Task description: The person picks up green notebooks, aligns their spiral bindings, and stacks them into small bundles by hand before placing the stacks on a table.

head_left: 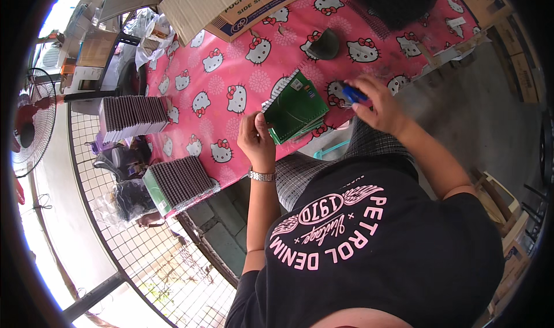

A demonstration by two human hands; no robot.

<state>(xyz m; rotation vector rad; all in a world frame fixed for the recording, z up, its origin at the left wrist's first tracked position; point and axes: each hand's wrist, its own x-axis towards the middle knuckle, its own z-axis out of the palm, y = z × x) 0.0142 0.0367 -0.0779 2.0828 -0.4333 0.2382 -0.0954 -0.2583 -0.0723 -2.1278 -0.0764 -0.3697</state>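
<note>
Green-covered notepads (297,111) lie in a small, slightly fanned stack near the front edge of the table. My left hand (257,138) grips their left corner, the thumb on top. Along the stack's upper left edge, pale page edges or binding show. To the right of the notepads, my right hand (378,105) is closed on a small blue-handled tool (353,93); its kind is not clear, and its tip points away from my palm. A dark green, curved container-like piece (325,45) rests beyond the notepads.
A pink patterned cloth (231,131) covers the table. Two rows of spiral-bound notepads (135,117) stand at its left. An open cardboard box (236,7) sits at the back, with a heap of black binding coils (398,4) far right. A fan (32,123) stands far left.
</note>
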